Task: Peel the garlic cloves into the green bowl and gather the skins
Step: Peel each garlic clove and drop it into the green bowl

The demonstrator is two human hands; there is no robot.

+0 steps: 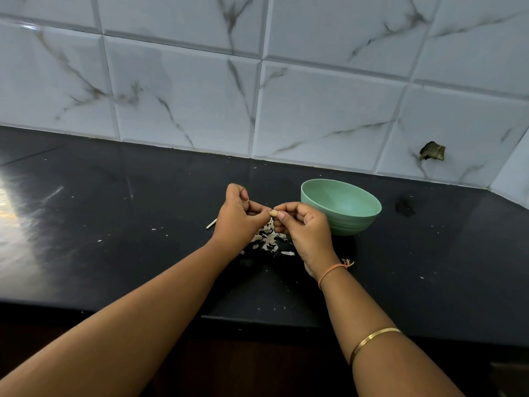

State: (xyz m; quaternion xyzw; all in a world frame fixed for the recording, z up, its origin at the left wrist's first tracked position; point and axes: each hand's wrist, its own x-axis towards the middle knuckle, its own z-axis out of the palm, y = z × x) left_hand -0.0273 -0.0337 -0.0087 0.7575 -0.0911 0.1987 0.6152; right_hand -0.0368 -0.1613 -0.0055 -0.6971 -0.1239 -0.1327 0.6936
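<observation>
A small pale garlic clove (274, 213) is pinched between the fingertips of my left hand (239, 217) and my right hand (303, 226), held above the black counter. Right below the hands lies a loose pile of white garlic skins (269, 239). The green bowl (342, 207) stands upright just right of my right hand, almost touching it; what lies inside it is hidden by its wall.
The black counter (128, 224) runs to a tiled wall (257, 81) behind. A thin white stick (211, 224) lies left of my left hand. Small skin flecks are scattered about. The counter's front edge (257, 322) passes under my forearms.
</observation>
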